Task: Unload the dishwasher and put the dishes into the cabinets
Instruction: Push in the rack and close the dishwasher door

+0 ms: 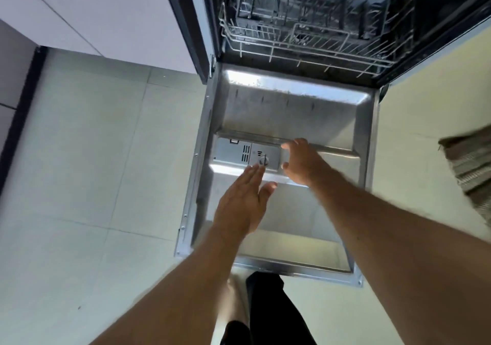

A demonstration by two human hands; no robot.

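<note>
The dishwasher stands open, its steel door [287,110] folded down flat in front of me. Inside, the lower wire rack [297,44] sits pushed in and I see no dishes on the part that shows. Both my hands hover above the door near the detergent dispenser [247,154]. My left hand [240,204] is flat with straight fingers and holds nothing. My right hand [301,161] has its fingers spread and loosely bent, also holding nothing.
Pale floor tiles [87,158] spread to the left of the door. White cabinet fronts [106,12] run along the upper left. A striped mat or cloth [470,164] lies on the floor at the right edge. My dark trouser leg [268,304] is below the door's front edge.
</note>
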